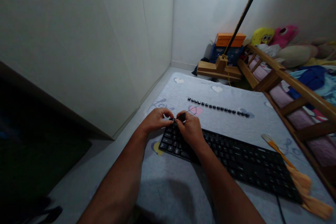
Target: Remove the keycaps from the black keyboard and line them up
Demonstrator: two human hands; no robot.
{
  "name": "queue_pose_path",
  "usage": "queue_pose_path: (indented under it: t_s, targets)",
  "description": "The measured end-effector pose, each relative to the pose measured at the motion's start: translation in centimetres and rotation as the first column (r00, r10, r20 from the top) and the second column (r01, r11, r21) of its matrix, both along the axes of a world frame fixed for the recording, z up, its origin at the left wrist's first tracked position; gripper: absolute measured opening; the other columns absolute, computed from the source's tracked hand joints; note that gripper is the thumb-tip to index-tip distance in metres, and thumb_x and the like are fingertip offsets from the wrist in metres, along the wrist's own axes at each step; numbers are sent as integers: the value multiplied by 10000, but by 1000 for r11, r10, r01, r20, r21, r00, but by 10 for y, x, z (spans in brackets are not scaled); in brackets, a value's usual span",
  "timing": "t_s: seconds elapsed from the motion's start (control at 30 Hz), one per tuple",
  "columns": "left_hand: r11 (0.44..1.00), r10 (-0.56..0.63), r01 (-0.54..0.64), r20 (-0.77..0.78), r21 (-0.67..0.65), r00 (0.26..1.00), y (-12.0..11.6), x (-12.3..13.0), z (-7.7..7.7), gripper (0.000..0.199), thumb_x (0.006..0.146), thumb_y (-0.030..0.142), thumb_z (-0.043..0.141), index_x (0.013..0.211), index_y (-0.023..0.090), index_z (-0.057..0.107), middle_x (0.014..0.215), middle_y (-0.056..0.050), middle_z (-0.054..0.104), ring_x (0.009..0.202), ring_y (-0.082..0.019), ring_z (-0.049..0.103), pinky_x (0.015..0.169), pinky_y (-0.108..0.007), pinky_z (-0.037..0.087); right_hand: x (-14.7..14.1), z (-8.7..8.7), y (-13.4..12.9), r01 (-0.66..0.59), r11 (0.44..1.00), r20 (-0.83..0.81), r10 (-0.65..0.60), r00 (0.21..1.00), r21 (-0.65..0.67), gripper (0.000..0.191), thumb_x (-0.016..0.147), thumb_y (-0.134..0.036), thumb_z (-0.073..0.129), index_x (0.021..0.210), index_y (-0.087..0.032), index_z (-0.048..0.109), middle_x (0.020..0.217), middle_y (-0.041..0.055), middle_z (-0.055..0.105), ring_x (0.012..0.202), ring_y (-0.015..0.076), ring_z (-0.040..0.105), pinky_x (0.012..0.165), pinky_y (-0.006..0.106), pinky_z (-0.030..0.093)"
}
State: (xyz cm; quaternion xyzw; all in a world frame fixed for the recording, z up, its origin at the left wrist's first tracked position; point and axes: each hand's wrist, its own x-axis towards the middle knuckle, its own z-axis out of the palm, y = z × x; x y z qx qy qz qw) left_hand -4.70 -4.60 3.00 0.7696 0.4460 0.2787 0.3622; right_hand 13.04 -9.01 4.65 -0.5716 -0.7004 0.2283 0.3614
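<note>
A black keyboard lies on the pale patterned cloth, slanting down to the right. Over its far left corner my two hands nearly meet. My left hand has thumb and forefinger pinched at the corner key; whatever is between the fingertips is too small to make out. My right hand is closed around a small tool with a black handle and thin wire loops pointing up to the right. Beyond the keyboard, several black keycaps form a slanting row on the cloth.
Right of the keyboard lie a brush and an orange cloth. The keyboard's cable runs toward the near edge. A wooden bed rail borders the right side, a pale cabinet the left. A wooden stand is behind.
</note>
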Motion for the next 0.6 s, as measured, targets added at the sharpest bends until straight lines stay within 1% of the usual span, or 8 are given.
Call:
queue_pose_path:
  t_s: [0.07,0.17,0.37,0.47,0.6]
  targets:
    - [1000,3,-3,8,9,1000,-2,2,3,201,695,269,662,862,172,717,835,-17,673,804,-165,574,715,-263,414,2,2,-1,7,1000,-40,-8,999,-12,77,773,-171,608,840,-176,645,766,44,698,708,169,639,690,267,461]
    - [1000,5,-5,33,7,999,-4,5,5,193,689,277,658,843,174,711,819,-10,671,792,-159,574,723,-269,419,4,2,-2,21,999,-103,-26,994,-41,74,770,-205,603,829,-180,640,712,25,680,638,158,619,637,259,457]
    - [1000,11,-11,65,9,998,-4,7,5,188,691,280,664,844,179,706,820,-4,676,801,-162,580,734,-281,432,12,2,-5,50,998,-62,-46,997,50,97,767,-160,541,791,-179,633,758,42,671,687,170,612,664,277,454]
    - [999,44,-45,74,7,996,-4,7,3,191,690,288,671,842,177,703,833,-9,678,819,-169,583,742,-285,444,25,8,-15,64,996,-83,-59,995,65,76,776,-178,557,794,-180,631,748,35,665,678,169,613,673,283,460]
    - [996,88,-87,80,-4,993,0,7,0,202,701,288,667,861,169,701,853,-20,681,804,-162,585,738,-280,449,53,15,-41,64,992,-59,-58,997,104,56,807,-209,578,824,-187,626,803,37,671,737,176,625,710,295,474]
